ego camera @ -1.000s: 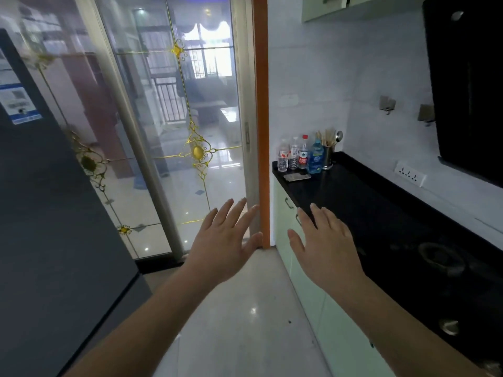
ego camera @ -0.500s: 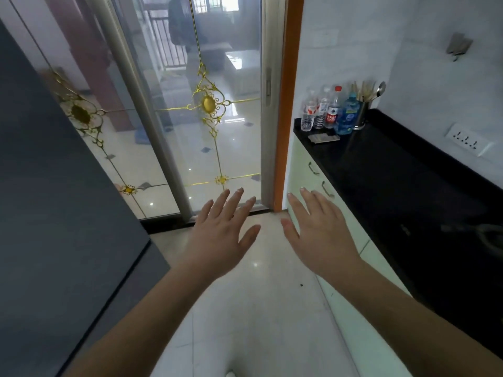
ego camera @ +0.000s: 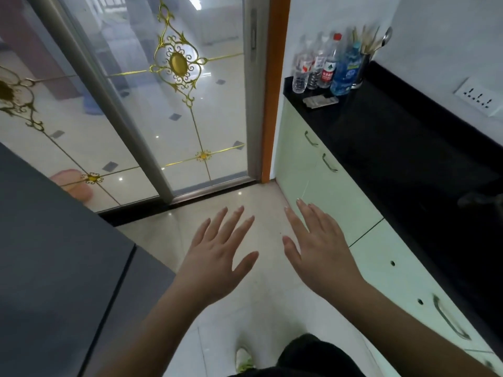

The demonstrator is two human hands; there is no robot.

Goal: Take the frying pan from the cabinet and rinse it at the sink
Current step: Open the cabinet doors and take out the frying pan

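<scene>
Both hands are extended forward over the floor [ego camera: 152,235], palms down, holding nothing. The left hand [ego camera: 217,257] sits just left of frame centre; its fingers [ego camera: 220,224] are straight and spread apart, thumb angled out toward 2 o'clock. The right hand [ego camera: 318,248] lies beside it at 3 o'clock, not touching it; its fingers [ego camera: 304,213] are straight and close together, pointing toward 11 o'clock, their tips overlapping the lower edge of the cabinet [ego camera: 334,191] in the view. Contact with the cabinet cannot be determined.

The frying pan is not visible in this view. The pale green cabinet runs along the right side with its doors closed; curved metal handles [ego camera: 329,162] are mounted on the doors.

The black tabletop [ego camera: 408,148] lies above the cabinet. At its far end, at 1 o'clock, stand several plastic bottles [ego camera: 324,66] in a row, with a blue bottle [ego camera: 347,73] and a utensil holder [ego camera: 366,61] just beside them. A small flat object [ego camera: 319,101] lies in front of the bottles. A wall socket [ego camera: 479,96] sits at 2 o'clock.

A glass sliding door [ego camera: 163,104] with gold ornament fills the 11 to 12 o'clock area. A dark grey appliance [ego camera: 54,268] occupies 8 to 9 o'clock. A shoe [ego camera: 243,359] shows at 6 o'clock.
</scene>
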